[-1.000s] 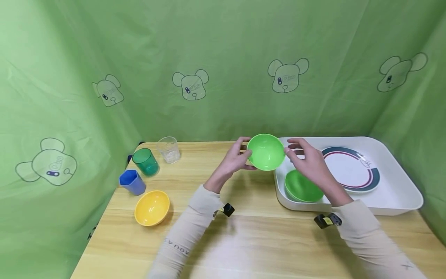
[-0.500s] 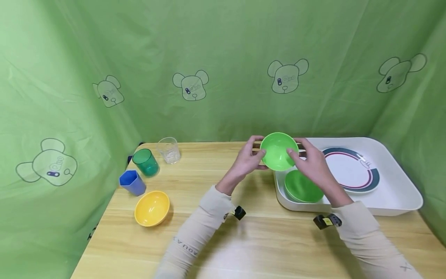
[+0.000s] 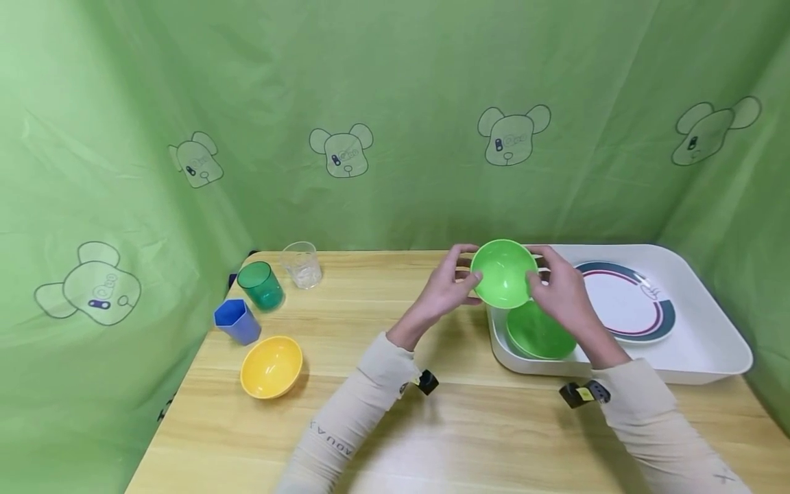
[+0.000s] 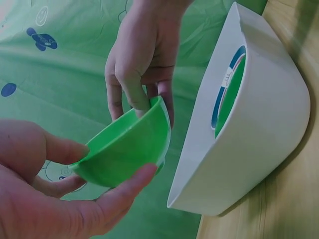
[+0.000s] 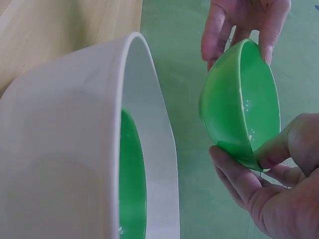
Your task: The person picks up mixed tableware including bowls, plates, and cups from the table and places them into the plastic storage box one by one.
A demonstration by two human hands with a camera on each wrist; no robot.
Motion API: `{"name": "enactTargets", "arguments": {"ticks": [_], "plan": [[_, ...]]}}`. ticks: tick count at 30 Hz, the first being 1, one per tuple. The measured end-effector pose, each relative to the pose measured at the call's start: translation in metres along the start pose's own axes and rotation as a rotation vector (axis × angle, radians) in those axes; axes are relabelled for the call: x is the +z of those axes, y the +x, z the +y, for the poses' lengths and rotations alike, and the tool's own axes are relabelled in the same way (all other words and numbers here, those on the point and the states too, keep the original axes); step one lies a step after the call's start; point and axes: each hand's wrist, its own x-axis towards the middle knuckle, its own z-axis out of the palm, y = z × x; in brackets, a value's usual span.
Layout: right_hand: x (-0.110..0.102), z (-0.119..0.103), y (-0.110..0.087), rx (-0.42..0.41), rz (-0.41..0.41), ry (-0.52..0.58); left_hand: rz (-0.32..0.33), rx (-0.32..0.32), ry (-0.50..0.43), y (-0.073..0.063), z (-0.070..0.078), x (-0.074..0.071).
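Observation:
Between both hands a light green bowl (image 3: pixel 505 274) is held in the air, its inside tilted toward the head camera. My left hand (image 3: pixel 446 285) grips its left rim, thumb on the inner edge and fingers behind. On the opposite rim, my right hand (image 3: pixel 560 287) pinches with the thumb inside the bowl (image 5: pixel 239 107) and fingers on the outer wall. Just below, a second green bowl (image 3: pixel 540 336) sits in the near left corner of a white tub (image 3: pixel 710 343). The left wrist view shows the held bowl (image 4: pixel 127 149) apart from the tub wall (image 4: pixel 249 134).
A white plate (image 3: pixel 620 302) with a teal and red rim lies in the tub. At the table's left stand a yellow bowl (image 3: pixel 271 368), a blue hexagonal cup (image 3: pixel 237 322), a green cup (image 3: pixel 262 286) and a clear glass (image 3: pixel 303 266). Green curtain (image 3: pixel 420 171) hangs behind.
The green bowl has moved right, from beside the tub to above its left end. My left hand travelled with it, and my right hand has taken a grip on the right rim.

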Motion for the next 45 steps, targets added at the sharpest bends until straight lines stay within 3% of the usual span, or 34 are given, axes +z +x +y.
{"name": "enactTargets", "arguments": {"ticks": [5, 10, 25, 36, 45], "plan": [[-0.002, 0.002, -0.001, 0.006, 0.004, -0.010, -0.028, 0.032, 0.131, -0.004, 0.000, -0.007], [-0.006, 0.005, -0.002, 0.007, 0.012, -0.034, -0.012, 0.062, 0.267, -0.007, -0.002, -0.017], [-0.016, 0.019, -0.006, -0.013, 0.028, -0.090, 0.069, 0.079, 0.428, -0.021, -0.005, -0.045], [-0.023, 0.030, -0.010, -0.019, -0.021, -0.161, 0.115, 0.045, 0.548, -0.038, -0.014, -0.091], [-0.028, 0.039, -0.012, -0.069, -0.062, -0.211, 0.160, -0.018, 0.568, -0.055, -0.016, -0.132]]}}
